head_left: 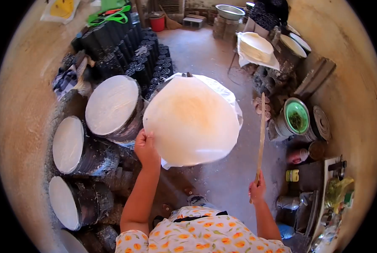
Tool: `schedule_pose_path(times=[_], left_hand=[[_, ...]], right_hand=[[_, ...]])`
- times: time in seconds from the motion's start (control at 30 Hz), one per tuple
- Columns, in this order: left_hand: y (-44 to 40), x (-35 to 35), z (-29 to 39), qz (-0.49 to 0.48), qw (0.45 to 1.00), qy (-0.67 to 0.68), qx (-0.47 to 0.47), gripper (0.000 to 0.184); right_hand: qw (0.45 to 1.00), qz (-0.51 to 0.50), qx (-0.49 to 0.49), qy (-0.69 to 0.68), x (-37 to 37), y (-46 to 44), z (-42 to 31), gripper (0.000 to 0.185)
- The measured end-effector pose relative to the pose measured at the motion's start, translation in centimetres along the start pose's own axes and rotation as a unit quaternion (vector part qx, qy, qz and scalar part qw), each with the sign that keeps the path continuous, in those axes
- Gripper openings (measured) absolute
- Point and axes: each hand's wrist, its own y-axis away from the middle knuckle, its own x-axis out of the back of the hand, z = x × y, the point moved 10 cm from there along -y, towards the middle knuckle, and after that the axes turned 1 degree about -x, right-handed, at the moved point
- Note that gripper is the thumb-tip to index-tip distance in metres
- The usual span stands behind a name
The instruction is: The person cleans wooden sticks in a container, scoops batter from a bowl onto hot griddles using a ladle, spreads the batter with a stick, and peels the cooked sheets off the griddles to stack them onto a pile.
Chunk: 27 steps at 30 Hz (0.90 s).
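My left hand [146, 146] pinches the left edge of a large round white sheet [192, 122], like a thin flatbread, with a yellowish tint in its middle. White plastic or cloth [218, 85] shows beneath its right and upper edges; what supports it is hidden. To the right, my right hand [257, 190] is closed around the lower end of a long, flat wooden stick [261, 141], which points up and away from me. Left of my left hand stands a dark drum with a taut white top [113, 104]. Two similar drum tops [68, 144] [64, 203] are nearer me.
Black cylindrical briquettes [112, 46] are stacked at the back left, near a red bucket [157, 22]. At the right stand a white round stack [256, 47] on cloth, a green-lined basin [296, 116] and a cluttered shelf [329, 198]. Concrete floor [197, 48] runs between both sides.
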Motion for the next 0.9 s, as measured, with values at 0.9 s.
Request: schedule_pose_path(times=[0.9], left_hand=[[47.3, 37.8, -2.8, 0.612, 0.745, 0.055, 0.262, 0.029]], right_hand=[[0.719, -0.521, 0.413, 0.203, -41.3, 4.4, -9.1, 0.058]])
